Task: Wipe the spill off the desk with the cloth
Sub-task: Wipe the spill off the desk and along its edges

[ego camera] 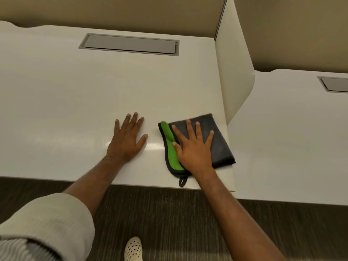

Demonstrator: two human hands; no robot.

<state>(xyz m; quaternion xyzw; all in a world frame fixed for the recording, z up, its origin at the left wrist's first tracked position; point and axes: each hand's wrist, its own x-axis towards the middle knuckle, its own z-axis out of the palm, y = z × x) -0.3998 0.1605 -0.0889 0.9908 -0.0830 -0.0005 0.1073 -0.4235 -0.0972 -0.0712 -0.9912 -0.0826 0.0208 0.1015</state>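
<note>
A folded cloth (218, 136), dark grey with a green inner side and a black hanging loop, lies flat on the white desk (75, 102) near its front right corner. My right hand (194, 147) presses flat on top of the cloth with fingers spread, not gripping it. To the left of the cloth, my left hand (126, 140) rests palm down on the bare desk, fingers apart. A faint glossy smear (152, 146) shows on the desk between the two hands; I cannot tell if it is liquid or glare.
A grey cable hatch (130, 44) is set into the back of the desk. A white divider panel (233, 72) stands along the right edge, with a second desk (291, 138) beyond it. Dark carpet and my shoe (132, 249) lie below the front edge.
</note>
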